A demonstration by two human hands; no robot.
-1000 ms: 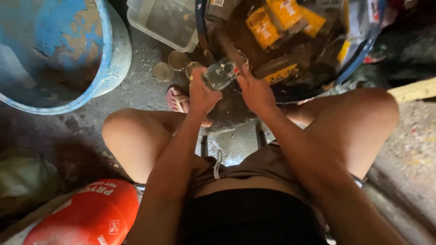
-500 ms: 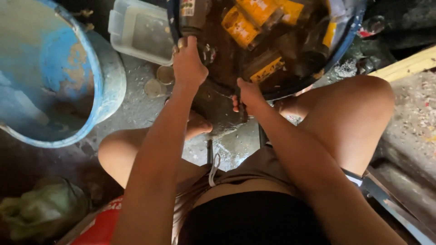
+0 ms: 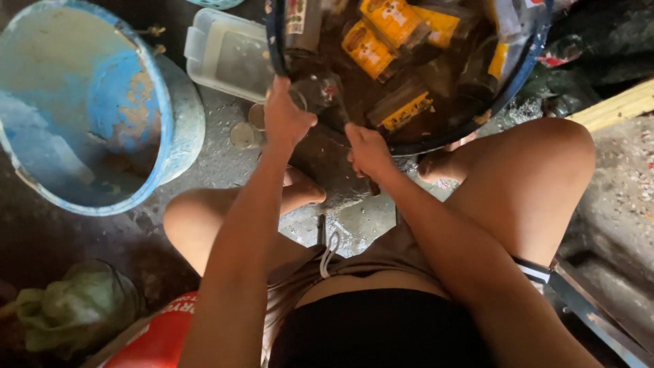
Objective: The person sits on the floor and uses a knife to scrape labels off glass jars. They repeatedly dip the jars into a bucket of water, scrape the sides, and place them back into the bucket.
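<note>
Head view: our left hand (image 3: 286, 119) has gone up to the basin (image 3: 276, 51) rim at 11 o'clock, fingers curled on a bottle (image 3: 310, 92). Our right hand (image 3: 368, 151), closed, has dropped from it to 12 o'clock.

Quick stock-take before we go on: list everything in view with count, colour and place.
Basin: one, dark with blue rim, top centre, full of murky water.
Bottles: several, yellow-labelled, soaking in the basin.
Tub: one, blue, worn, left.
Box: one, clear plastic, between tub and basin.
Lids: two or so, round, on the floor beside the box.
Helmet: one, red, bottom left.
Left hand: at the basin's near rim.
Right hand: at the rim, closed on something unclear.
</note>
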